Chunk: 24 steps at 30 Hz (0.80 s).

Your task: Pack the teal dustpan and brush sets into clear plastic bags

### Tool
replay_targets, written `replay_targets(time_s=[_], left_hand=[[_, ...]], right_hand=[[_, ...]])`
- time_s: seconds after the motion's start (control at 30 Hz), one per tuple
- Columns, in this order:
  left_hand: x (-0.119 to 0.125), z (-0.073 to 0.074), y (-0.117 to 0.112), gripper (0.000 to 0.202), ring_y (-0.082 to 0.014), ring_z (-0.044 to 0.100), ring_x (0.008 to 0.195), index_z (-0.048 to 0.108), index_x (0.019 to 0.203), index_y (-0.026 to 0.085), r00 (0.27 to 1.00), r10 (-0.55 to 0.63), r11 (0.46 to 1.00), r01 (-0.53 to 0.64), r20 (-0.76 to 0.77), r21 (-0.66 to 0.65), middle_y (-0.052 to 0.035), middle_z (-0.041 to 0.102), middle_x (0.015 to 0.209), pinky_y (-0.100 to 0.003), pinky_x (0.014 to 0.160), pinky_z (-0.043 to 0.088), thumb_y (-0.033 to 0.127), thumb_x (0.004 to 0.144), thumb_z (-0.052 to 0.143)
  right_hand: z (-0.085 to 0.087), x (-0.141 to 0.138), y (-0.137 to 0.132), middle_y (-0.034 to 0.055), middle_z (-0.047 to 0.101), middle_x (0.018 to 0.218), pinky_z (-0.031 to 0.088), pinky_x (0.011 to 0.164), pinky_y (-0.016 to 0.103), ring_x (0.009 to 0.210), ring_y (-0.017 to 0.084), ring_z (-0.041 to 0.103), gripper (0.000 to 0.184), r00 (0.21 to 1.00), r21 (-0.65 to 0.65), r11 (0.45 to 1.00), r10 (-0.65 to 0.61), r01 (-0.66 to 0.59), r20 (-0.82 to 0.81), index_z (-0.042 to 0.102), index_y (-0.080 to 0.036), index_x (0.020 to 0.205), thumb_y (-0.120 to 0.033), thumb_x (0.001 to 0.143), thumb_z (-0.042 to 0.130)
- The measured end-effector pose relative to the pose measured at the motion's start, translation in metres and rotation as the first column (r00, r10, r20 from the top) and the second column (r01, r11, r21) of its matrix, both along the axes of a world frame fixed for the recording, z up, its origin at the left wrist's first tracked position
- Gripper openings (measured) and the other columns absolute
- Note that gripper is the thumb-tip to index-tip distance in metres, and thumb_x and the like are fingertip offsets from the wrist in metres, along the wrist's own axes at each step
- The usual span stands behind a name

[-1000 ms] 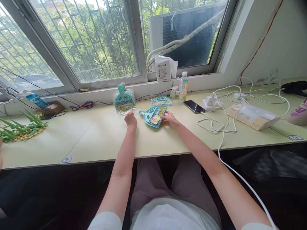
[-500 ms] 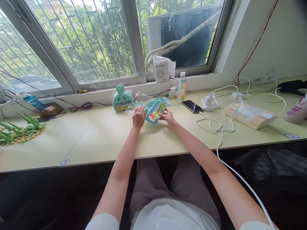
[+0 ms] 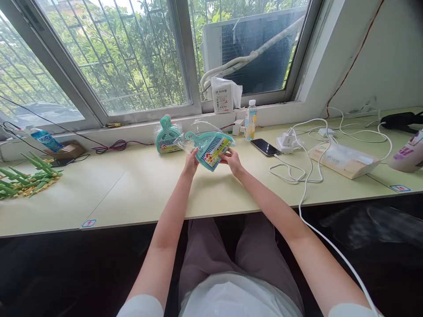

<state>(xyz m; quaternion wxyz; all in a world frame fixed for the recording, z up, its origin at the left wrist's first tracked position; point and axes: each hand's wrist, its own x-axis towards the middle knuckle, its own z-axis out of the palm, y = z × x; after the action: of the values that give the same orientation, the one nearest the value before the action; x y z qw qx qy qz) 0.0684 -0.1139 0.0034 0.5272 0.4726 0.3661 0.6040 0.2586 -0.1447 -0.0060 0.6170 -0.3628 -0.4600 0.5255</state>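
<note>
Between my hands is a teal mini dustpan and brush set (image 3: 209, 152) with a yellow printed label, tilted above the table. My left hand (image 3: 191, 163) pinches its lower left edge, below the handle. On the other side, my right hand (image 3: 232, 161) grips the labelled end with thumb and fingers. Clear plastic wrap (image 3: 203, 125) loosely surrounds the handle and upper side. A stack of similar wrapped dustpans (image 3: 169, 135), teal with a reddish one behind, stands upright by the wall to the left.
A phone (image 3: 265, 147) and a drink bottle (image 3: 250, 119) stand right of my hands. White cables and a charger block (image 3: 288, 141) spread farther right, beside a tissue pack (image 3: 346, 158). Green pointed pieces (image 3: 28, 176) are heaped at the far left. A tissue package (image 3: 224, 97) sits on the sill.
My left hand has moved slightly down from the handle area to the lower left edge, leaving the teal handle exposed. The right hand keeps its hold.
</note>
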Motion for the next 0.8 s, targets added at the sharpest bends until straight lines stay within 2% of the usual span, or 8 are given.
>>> replay_targets(time_s=[0.1, 0.27, 0.37, 0.5, 0.57, 0.67, 0.8], left_hand=[[0.001, -0.003, -0.001, 0.035, -0.0234, 0.064, 0.109, 0.063, 0.11, 0.017, 0.999, -0.031, 0.999, 0.031, 0.011, -0.034, -0.0067, 0.072, 0.107, -0.037, 0.097, 0.052, 0.04, 0.084, 0.063], [0.003, -0.004, -0.004, 0.037, -0.0256, 0.063, 0.113, 0.065, 0.106, 0.016, 0.988, -0.149, 0.989, 0.148, -0.03, -0.016, -0.0094, 0.072, 0.108, -0.041, 0.101, 0.049, 0.045, 0.083, 0.063], [0.006, -0.004, -0.009, 0.044, -0.0266, 0.063, 0.113, 0.064, 0.111, 0.014, 0.963, -0.26, 0.965, 0.259, -0.074, -0.026, -0.0116, 0.07, 0.114, -0.042, 0.101, 0.049, 0.046, 0.082, 0.066], [0.012, -0.004, -0.016, 0.052, -0.0264, 0.063, 0.115, 0.06, 0.124, 0.018, 0.913, -0.384, 0.923, 0.379, -0.139, -0.058, -0.0117, 0.065, 0.126, -0.042, 0.099, 0.049, 0.048, 0.082, 0.067], [0.014, -0.003, -0.018, 0.054, -0.0271, 0.062, 0.116, 0.059, 0.126, 0.019, 0.909, -0.393, 0.919, 0.387, -0.138, -0.071, -0.0128, 0.064, 0.128, -0.043, 0.099, 0.049, 0.052, 0.083, 0.064], [0.018, -0.003, -0.017, 0.057, -0.0284, 0.06, 0.119, 0.059, 0.125, 0.017, 0.936, -0.339, 0.941, 0.335, -0.097, -0.055, -0.0138, 0.063, 0.128, -0.043, 0.1, 0.049, 0.056, 0.083, 0.062], [0.02, -0.005, -0.015, 0.06, -0.0283, 0.059, 0.119, 0.058, 0.126, 0.02, 0.95, -0.29, 0.957, 0.29, -0.117, -0.021, -0.0114, 0.064, 0.128, -0.042, 0.102, 0.047, 0.044, 0.073, 0.076]], right_hand=[[0.0, -0.001, 0.0, 0.0052, 0.072, 0.092, 0.062, 0.082, 0.041, 0.085, 0.02, 0.071, 0.032, 1.0, 0.0, 1.0, 0.001, -0.001, 0.017, 0.057, -0.02, 0.1, -0.024, 0.075, 0.077], [-0.003, -0.001, 0.004, 0.0036, 0.072, 0.094, 0.061, 0.086, 0.038, 0.088, 0.018, 0.07, 0.027, 0.999, 0.01, 0.999, -0.043, 0.044, -0.023, 0.055, -0.02, 0.098, -0.022, 0.078, 0.073], [-0.004, 0.0, 0.006, 0.0043, 0.071, 0.097, 0.061, 0.087, 0.037, 0.093, 0.018, 0.07, 0.024, 0.994, 0.004, 0.996, -0.092, 0.093, -0.058, 0.054, -0.02, 0.098, -0.021, 0.08, 0.07], [-0.004, 0.003, 0.006, 0.0055, 0.071, 0.103, 0.062, 0.085, 0.038, 0.101, 0.02, 0.068, 0.028, 0.992, -0.008, 0.993, -0.115, 0.115, -0.047, 0.053, -0.021, 0.101, -0.026, 0.08, 0.07], [-0.004, 0.004, 0.007, 0.0057, 0.071, 0.104, 0.062, 0.086, 0.038, 0.102, 0.021, 0.068, 0.032, 0.993, -0.008, 0.995, -0.1, 0.1, -0.058, 0.052, -0.021, 0.101, -0.028, 0.078, 0.073], [-0.004, 0.003, 0.008, 0.0055, 0.07, 0.103, 0.061, 0.087, 0.04, 0.103, 0.021, 0.067, 0.038, 0.994, -0.002, 0.997, -0.077, 0.077, -0.082, 0.052, -0.022, 0.099, -0.028, 0.072, 0.078], [-0.002, 0.003, 0.006, 0.0053, 0.069, 0.104, 0.061, 0.087, 0.04, 0.105, 0.022, 0.067, 0.038, 0.993, 0.006, 0.997, -0.079, 0.08, -0.084, 0.051, -0.023, 0.098, -0.029, 0.072, 0.078]])
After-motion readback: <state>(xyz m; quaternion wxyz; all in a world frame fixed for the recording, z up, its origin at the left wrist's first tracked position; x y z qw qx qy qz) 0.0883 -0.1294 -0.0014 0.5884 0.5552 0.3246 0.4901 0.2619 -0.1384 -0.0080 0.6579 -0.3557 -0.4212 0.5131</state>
